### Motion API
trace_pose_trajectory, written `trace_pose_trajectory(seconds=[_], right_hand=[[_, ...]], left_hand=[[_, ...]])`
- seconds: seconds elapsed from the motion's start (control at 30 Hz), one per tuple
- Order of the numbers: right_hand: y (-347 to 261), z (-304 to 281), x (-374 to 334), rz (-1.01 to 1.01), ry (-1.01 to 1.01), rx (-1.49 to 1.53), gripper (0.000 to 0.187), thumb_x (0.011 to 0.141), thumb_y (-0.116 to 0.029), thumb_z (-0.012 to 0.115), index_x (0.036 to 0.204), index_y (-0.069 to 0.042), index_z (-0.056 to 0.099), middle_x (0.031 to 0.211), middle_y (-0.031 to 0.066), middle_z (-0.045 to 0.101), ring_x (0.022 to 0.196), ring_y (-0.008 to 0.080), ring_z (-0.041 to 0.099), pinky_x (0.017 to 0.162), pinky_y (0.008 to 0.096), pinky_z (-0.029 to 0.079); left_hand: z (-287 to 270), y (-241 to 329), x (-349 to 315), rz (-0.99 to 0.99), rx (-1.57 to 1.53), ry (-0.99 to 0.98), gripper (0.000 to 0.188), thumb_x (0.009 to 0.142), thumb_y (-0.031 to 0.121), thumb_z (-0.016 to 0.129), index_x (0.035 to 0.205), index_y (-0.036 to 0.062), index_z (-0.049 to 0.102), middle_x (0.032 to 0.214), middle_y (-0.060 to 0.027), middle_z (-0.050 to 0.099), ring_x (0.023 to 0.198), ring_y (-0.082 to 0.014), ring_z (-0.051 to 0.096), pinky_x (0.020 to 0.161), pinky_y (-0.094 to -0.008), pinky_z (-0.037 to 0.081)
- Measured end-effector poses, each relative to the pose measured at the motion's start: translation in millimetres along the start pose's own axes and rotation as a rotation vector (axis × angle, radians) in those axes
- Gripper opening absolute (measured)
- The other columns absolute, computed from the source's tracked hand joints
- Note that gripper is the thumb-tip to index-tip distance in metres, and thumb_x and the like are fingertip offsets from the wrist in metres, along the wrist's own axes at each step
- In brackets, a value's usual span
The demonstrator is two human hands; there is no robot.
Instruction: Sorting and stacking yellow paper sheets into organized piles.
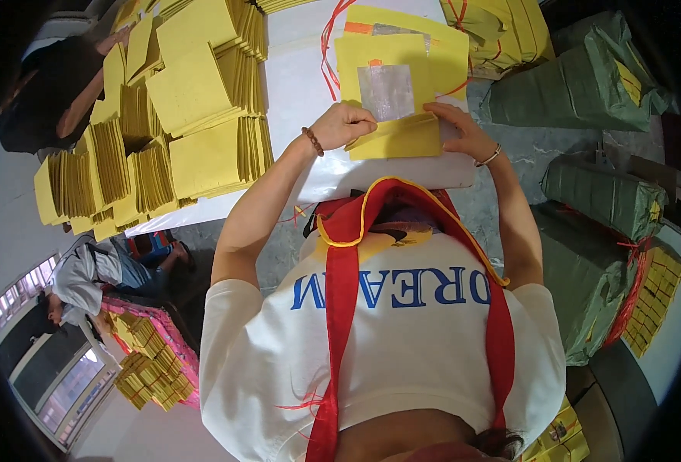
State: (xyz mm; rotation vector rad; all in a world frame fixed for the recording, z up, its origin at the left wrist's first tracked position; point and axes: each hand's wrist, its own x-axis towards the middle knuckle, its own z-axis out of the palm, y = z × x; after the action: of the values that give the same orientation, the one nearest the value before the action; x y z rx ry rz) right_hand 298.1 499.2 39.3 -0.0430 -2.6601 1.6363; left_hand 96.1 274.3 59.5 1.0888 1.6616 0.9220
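On the white table in front of me lies a yellow paper sheet (387, 69) with a silver square and a small orange mark on it. Its near part forms a folded flap (398, 138). My left hand (344, 125) is closed in a pinch at the left end of the fold, with a beaded bracelet on the wrist. At the right end, my right hand (467, 135) rests its fingertips on the sheet, thumb and fingers apart. Another yellow sheet (448, 50) with silver and orange marks lies partly hidden beneath the first one.
Tall stacks of folded yellow paper (210, 100) fill the table's left side. Red string (327, 54) lies beside the sheets. Yellow bundles (502, 35) sit at the far right, near green wrapped packages (575, 85). Other people (52, 96) are at the left.
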Motion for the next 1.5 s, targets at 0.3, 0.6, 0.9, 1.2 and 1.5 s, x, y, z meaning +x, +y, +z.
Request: trace_pose_trajectory(seconds=[0.3,0.6,0.9,1.2,1.5], right_hand=[[-4,4,2,0.092,0.018,0.084,0.057,0.074,-0.025,0.065,0.127,-0.01,0.048,0.124,0.0102,0.05,0.117,0.0251,0.043,0.1,0.0347,0.03],[1,17,7,0.034,0.156,0.039,0.042,0.076,-0.022,0.065,0.114,-0.006,0.056,0.112,0.0087,0.057,0.101,0.0219,0.054,0.088,0.0305,0.041],[1,32,12,0.128,0.367,-0.024,0.025,0.08,-0.019,0.06,0.1,-0.004,0.061,0.091,0.0089,0.063,0.078,0.02,0.058,0.07,0.0298,0.046],[7,29,9,0.174,0.394,0.245,0.024,0.079,-0.012,0.06,0.103,-0.007,0.061,0.1,0.0076,0.062,0.086,0.0227,0.057,0.077,0.0316,0.043],[-44,29,-8,-0.24,0.358,-0.708,0.034,0.075,-0.017,0.058,0.109,-0.02,0.06,0.12,0.0031,0.054,0.112,0.0228,0.048,0.09,0.0372,0.033]], left_hand=[[-2,-4,4,-0.041,-0.074,-0.038,0.017,0.082,0.015,0.059,0.085,-0.0015,0.064,0.069,-0.0003,0.058,0.065,-0.0061,0.051,0.059,-0.022,0.041],[-1,-3,5,-0.042,-0.012,-0.035,0.019,0.083,0.017,0.058,0.086,-0.0012,0.063,0.073,-0.0001,0.058,0.067,-0.0063,0.051,0.062,-0.022,0.042],[-26,7,-33,0.296,-0.024,-0.036,0.079,0.069,0.029,0.074,0.134,0.0066,0.036,0.132,-0.0151,0.043,0.125,-0.0253,0.037,0.102,-0.0362,0.031],[8,-21,-18,0.406,0.877,0.507,0.049,0.071,0.002,0.057,0.116,0.0216,0.057,0.12,-0.0053,0.053,0.113,-0.0253,0.045,0.092,-0.0391,0.033],[17,9,-53,0.594,1.032,0.486,0.035,0.073,0.007,0.053,0.107,0.0146,0.059,0.112,-0.0041,0.057,0.106,-0.0217,0.051,0.088,-0.038,0.038]])
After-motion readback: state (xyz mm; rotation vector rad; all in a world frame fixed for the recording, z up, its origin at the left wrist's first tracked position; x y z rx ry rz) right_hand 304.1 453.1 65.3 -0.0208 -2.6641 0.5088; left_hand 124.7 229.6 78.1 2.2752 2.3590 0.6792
